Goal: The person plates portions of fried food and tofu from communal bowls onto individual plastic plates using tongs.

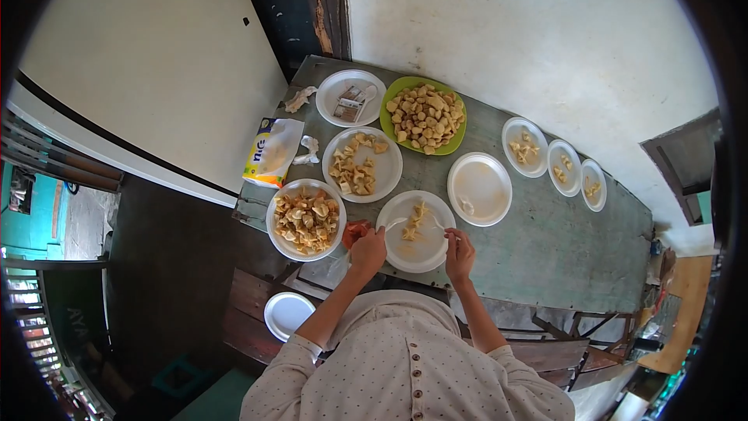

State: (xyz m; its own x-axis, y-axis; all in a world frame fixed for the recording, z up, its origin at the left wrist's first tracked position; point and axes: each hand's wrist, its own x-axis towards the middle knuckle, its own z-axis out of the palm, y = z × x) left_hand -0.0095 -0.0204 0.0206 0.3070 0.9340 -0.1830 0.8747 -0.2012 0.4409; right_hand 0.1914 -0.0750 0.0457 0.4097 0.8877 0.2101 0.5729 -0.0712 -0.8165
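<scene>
Left hand [370,252] curled tight round a white utensil [396,224] at the left rim of the plate [405,263]; there's the food [414,222], mid-plate, looking soft, light and easily torn, best scooped from beneath; and over right, the right hand [460,253] pinches a second utensil [438,226], likely light and bendy, by its handle

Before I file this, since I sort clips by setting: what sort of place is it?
Probably a home's dining corner, or a small food stall: a worn table against a pale wall, white plates, and a green dish heaped with food.
</scene>
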